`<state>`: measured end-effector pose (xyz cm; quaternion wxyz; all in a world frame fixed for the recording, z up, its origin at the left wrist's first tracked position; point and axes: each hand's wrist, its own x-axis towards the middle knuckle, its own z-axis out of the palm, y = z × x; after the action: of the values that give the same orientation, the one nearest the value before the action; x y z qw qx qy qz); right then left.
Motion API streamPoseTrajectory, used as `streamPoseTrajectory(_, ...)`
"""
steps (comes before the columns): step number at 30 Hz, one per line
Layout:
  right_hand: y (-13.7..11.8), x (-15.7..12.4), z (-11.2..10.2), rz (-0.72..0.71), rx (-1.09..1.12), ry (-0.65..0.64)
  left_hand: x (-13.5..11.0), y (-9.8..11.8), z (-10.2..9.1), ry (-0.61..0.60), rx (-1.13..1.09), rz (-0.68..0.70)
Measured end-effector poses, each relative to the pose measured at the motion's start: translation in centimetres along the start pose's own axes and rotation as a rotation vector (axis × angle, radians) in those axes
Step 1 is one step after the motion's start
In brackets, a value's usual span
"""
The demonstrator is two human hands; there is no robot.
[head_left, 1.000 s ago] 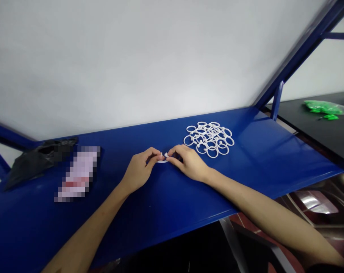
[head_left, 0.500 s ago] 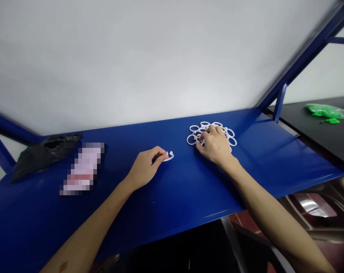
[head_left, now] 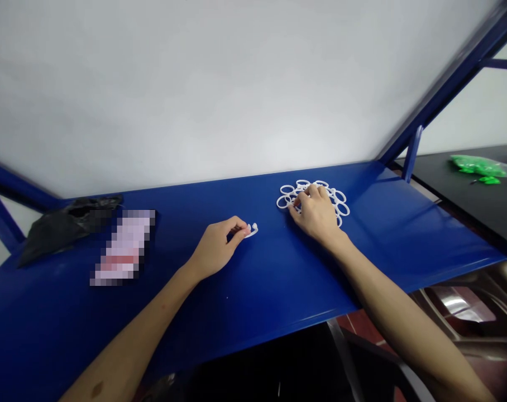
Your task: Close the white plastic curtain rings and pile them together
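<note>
My left hand (head_left: 215,248) pinches a small white curved plastic piece (head_left: 253,230) between thumb and fingertips, just above or on the blue table. The piece has a knob at its visible end and looks like an open ring. To the right, my right hand (head_left: 318,215) rests on a flat cluster of white plastic rings (head_left: 283,202), its fingers curled down among them. The palm and fingers cover the middle of the cluster, so exactly which rings they grip is hidden. Several rings show around the hand's outer side.
On the blue table (head_left: 278,279), a black plastic bag (head_left: 56,229) and a blurred-out pinkish flat object (head_left: 125,240) lie at the left. Blue metal frame bars (head_left: 412,153) rise at the right. Beyond, a dark table (head_left: 458,190) holds a bag of green pieces (head_left: 479,164). A chair (head_left: 467,324) stands lower right.
Hardly anything differs. The view has shifted very slightly; both hands keep their places, the left on the curved piece and the right on the rings.
</note>
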<state>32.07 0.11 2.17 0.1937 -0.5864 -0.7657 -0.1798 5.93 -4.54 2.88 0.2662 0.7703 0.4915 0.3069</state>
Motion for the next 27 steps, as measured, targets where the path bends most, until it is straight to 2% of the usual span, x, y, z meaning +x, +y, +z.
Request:
streamPoseTrajectory(11,-0.3,-0.1,-0.5,0.027,0.113,0.042,0.0,0.1,0.0,0.007,-0.023,-0.015)
streamPoseTrajectory(14,-1.6,-0.6,-0.8,-0.024,0.350,0.039,0.0,-0.1,0.2,0.024,-0.080,-0.049)
streamPoseTrajectory(17,-3.8,-1.4,-1.1,-0.139,0.713,-0.102,0.0,-0.5,0.4,0.055,-0.179,-0.102)
streamPoseTrajectory(19,-5.2,-1.9,-1.1,-0.166,0.936,-0.191,0.0,-0.8,0.5,0.071,-0.251,-0.133)
streamPoseTrajectory(23,-6.8,-2.3,-0.8,-0.053,1.226,-0.200,0.0,-0.7,0.5,0.088,-0.356,-0.150)
streamPoseTrajectory(27,-7.0,-2.5,-0.6,0.010,1.284,-0.198,-0.1,-0.6,0.7,0.085,-0.353,-0.143)
